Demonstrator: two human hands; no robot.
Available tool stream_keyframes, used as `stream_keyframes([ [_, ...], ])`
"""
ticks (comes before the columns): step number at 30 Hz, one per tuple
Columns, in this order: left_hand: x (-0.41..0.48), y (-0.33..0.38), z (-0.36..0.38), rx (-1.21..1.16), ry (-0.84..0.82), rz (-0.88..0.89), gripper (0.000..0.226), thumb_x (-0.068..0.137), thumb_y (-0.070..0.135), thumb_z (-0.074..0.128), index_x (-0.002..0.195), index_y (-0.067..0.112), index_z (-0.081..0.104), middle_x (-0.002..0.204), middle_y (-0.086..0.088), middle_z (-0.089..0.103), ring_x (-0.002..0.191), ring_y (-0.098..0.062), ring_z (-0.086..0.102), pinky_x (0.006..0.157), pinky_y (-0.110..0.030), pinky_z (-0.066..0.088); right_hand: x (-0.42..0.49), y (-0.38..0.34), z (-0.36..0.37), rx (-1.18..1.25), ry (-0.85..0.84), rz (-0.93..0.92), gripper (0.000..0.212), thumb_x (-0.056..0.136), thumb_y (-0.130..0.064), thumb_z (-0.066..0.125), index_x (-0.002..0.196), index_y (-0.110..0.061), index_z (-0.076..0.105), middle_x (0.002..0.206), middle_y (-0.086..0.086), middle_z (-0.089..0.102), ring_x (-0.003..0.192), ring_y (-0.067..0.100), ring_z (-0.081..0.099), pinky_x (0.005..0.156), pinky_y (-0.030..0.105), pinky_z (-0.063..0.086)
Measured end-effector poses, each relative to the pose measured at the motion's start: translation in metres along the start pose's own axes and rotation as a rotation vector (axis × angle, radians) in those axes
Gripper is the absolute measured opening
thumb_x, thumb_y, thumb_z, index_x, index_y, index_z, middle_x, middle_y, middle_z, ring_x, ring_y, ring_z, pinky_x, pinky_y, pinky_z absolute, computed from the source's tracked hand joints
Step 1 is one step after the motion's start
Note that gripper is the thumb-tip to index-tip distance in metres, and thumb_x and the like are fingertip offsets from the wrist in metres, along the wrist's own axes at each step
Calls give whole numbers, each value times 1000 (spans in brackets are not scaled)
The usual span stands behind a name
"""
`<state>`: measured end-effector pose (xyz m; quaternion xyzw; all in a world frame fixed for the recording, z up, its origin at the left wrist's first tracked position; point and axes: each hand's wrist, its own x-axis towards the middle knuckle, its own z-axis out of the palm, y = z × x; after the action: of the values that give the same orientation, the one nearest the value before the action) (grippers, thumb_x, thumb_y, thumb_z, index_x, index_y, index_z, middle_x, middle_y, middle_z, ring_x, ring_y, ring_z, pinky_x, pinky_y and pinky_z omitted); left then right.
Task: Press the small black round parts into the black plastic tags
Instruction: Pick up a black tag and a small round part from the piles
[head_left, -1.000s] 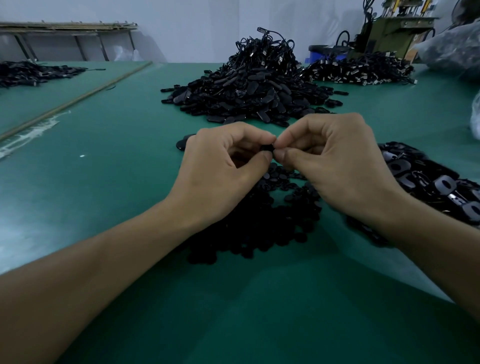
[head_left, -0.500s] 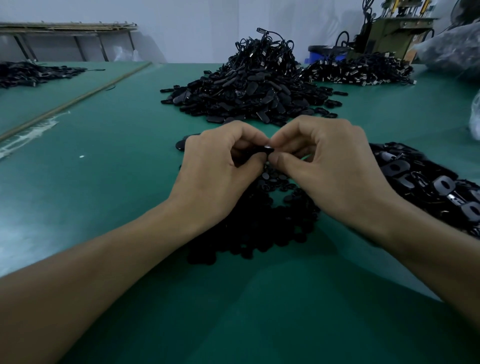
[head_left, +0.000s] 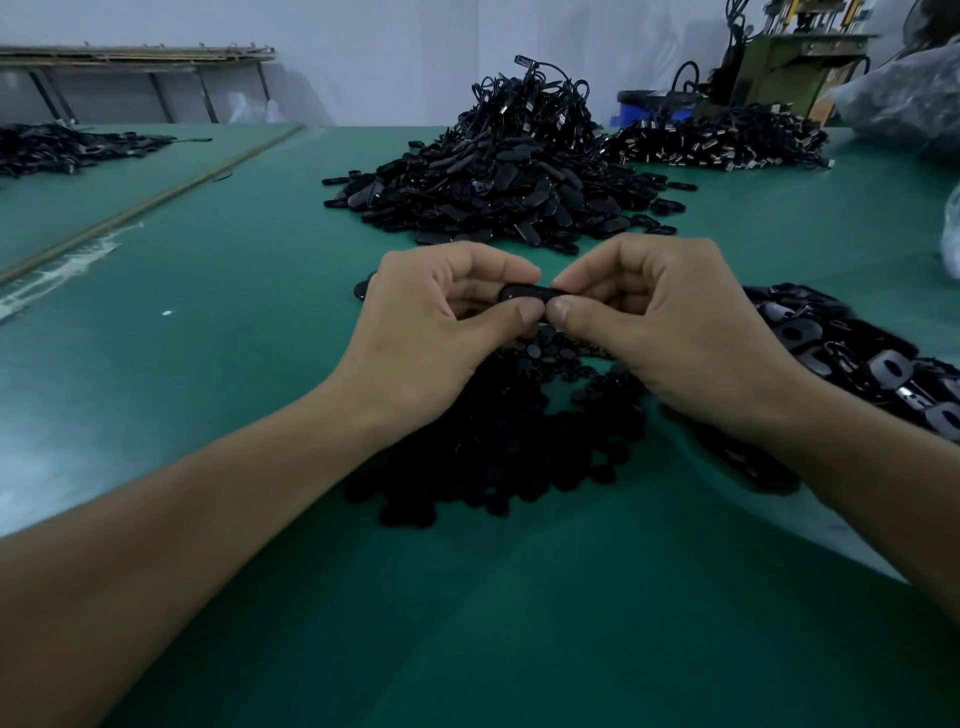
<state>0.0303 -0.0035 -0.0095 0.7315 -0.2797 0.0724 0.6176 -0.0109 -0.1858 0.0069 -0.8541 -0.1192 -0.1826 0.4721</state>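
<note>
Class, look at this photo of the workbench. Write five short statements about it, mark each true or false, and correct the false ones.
1. The left hand and right hand both pinch one black tag. True.
2. A pile of small round parts lies on the green table under the hands. True.
3. The tall heap beyond the hands is white. False: it is black.
4. The left hand lies flat on the table. False: its fingers curl round the black tag.
5. A blue container stands at the far right, behind the heap. True.
</note>
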Motion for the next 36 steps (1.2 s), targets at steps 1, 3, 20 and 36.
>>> stream_keyframes([
  [1, 0, 0, 0, -3, -5, 2, 23, 83, 4, 79, 92, 24, 72, 79, 2, 77, 73, -5, 72, 70, -16, 55, 0, 0, 0, -3, -2, 1, 8, 86, -20, 75, 87, -25, 69, 78, -6, 73, 74, 13, 70, 74, 34, 60],
  [3, 1, 0, -1, -4, -16, 4, 24, 83, 4, 79, 92, 24, 73, 80, 1, 78, 73, -7, 73, 70, -16, 55, 1, 0, 0, -12, -9, 5, 8, 86, -20, 75, 86, -25, 68, 78, -5, 73, 74, 13, 70, 74, 35, 60],
  [20, 8, -5, -9, 143, 110, 22, 23, 81, 3, 81, 84, 25, 73, 72, 0, 76, 66, -12, 74, 66, -25, 60, 7, 4, -1, -76, -1, -2, 12, 93, -16, 66, 95, -27, 71, 82, -8, 74, 77, 2, 69, 74, 20, 56],
  [36, 36, -47, -58, 425, 489, -303, 32, 90, 17, 76, 121, 10, 71, 94, 1, 66, 84, -7, 62, 93, -24, 51, 12, 8, -41, -611, -309, 276, 23, 72, -48, 61, 83, -34, 74, 86, -14, 70, 79, -5, 59, 65, 15, 44],
])
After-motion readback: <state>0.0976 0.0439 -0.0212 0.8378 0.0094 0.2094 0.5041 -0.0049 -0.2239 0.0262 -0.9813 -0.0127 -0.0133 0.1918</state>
